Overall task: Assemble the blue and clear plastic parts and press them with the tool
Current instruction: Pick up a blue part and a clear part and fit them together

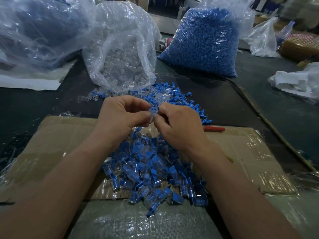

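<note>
While the left hand [124,114] and right hand [177,125] pinch one clear-and-blue part [153,110] between them at centre, assembled parts [155,169] pile on cardboard [60,135] at six o'clock, loose blue plugs [189,104] lie at one o'clock, and a red tool handle [214,129] at three.

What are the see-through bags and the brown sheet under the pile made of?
The bags look like thin plastic film: clear, crinkled, with glossy glints. The brown sheet looks like cardboard, matte and creased, with shiny strips, probably tape, across it.
</note>
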`<action>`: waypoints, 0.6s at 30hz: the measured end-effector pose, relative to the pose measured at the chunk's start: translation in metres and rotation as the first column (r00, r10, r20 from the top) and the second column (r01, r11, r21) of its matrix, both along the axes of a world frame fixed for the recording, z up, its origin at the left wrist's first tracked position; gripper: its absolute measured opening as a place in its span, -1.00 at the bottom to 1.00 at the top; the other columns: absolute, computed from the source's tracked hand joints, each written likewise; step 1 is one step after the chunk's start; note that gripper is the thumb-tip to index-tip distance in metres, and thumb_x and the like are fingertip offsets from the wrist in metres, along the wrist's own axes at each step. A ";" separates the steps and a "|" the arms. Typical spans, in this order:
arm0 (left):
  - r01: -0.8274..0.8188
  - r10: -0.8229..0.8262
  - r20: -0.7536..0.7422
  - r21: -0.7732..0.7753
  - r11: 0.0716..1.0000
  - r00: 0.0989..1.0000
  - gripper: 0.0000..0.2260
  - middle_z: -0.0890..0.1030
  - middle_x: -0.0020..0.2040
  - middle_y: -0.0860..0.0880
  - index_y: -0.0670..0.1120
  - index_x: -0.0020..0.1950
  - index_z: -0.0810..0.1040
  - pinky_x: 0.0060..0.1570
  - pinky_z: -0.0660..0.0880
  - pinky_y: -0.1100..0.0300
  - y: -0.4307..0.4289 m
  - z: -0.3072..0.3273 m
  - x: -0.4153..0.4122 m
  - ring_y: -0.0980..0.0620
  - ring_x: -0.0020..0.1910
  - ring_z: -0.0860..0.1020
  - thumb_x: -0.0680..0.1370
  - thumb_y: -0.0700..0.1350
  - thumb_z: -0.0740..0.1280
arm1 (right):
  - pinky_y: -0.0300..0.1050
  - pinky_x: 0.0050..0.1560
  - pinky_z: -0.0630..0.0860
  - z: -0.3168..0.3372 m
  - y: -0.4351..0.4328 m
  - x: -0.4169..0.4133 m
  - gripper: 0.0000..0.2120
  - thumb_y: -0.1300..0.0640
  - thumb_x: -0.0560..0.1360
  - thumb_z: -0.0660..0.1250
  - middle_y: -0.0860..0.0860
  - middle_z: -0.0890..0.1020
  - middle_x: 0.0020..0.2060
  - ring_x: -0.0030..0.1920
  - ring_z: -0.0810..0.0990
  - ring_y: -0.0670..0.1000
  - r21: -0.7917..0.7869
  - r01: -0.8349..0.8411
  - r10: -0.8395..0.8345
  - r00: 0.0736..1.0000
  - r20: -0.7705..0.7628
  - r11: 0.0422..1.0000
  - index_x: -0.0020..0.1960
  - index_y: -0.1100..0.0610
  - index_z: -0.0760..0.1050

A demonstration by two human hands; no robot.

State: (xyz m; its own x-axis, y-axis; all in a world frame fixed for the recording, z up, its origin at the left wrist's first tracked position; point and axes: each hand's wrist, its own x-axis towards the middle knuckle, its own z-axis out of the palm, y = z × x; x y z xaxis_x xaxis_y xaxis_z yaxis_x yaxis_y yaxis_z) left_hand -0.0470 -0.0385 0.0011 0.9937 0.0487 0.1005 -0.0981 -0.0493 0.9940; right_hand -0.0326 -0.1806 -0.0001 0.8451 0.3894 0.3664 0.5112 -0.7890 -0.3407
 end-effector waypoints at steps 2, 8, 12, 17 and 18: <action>0.003 -0.003 -0.007 -0.028 1.000 1.000 -0.85 0.64 -0.41 0.03 -0.14 -0.21 0.56 -0.38 0.51 0.39 0.001 -0.001 0.001 0.15 -0.42 0.61 0.37 -0.37 0.39 | -0.13 -0.42 0.23 -0.001 -0.001 0.000 -0.75 0.09 0.53 0.24 -0.07 0.35 -0.49 -0.46 0.31 -0.05 0.047 -0.028 0.030 0.999 -0.042 0.999 -0.30 0.13 0.36; 0.009 -0.018 -0.068 -0.125 0.992 0.998 -0.89 0.66 -0.37 -0.05 -0.18 -0.18 0.57 -0.37 0.54 0.34 0.008 -0.001 0.003 0.08 -0.37 0.63 0.39 -0.37 0.37 | -0.08 -0.34 0.39 0.003 -0.013 0.003 -0.72 -0.01 0.53 0.25 0.02 0.52 -0.42 -0.40 0.46 0.01 0.186 -0.025 0.037 0.998 -0.058 0.982 -0.24 0.16 0.49; 0.025 -0.038 -0.088 -0.145 0.989 0.995 -0.90 0.65 -0.39 -0.07 -0.21 -0.19 0.57 -0.39 0.54 0.33 0.009 0.002 0.001 0.08 -0.41 0.62 0.38 -0.38 0.36 | -0.12 -0.37 0.36 0.003 -0.028 0.010 -0.72 0.03 0.53 0.26 -0.08 0.45 -0.49 -0.46 0.38 -0.10 0.275 0.101 -0.082 0.993 -0.079 0.956 -0.34 0.03 0.41; 0.035 -0.047 -0.092 -0.130 0.991 0.995 -0.90 0.65 -0.38 -0.09 -0.19 -0.19 0.57 -0.38 0.56 0.31 0.010 0.002 0.000 0.07 -0.40 0.63 0.35 -0.35 0.37 | -0.31 -0.31 0.41 0.004 -0.027 0.010 -0.87 0.03 0.46 0.37 -0.16 0.51 -0.39 -0.35 0.47 -0.18 0.340 0.030 0.006 0.994 -0.105 0.940 -0.25 -0.03 0.48; 0.035 -0.047 -0.090 -0.128 0.991 0.995 -0.90 0.65 -0.38 -0.09 -0.19 -0.19 0.57 -0.38 0.55 0.32 0.010 0.002 -0.001 0.07 -0.40 0.62 0.35 -0.34 0.37 | -0.34 -0.27 0.44 0.004 -0.024 0.007 -0.93 0.04 0.42 0.41 -0.17 0.54 -0.34 -0.31 0.50 -0.17 0.373 -0.020 0.066 0.991 -0.112 0.928 -0.16 -0.01 0.53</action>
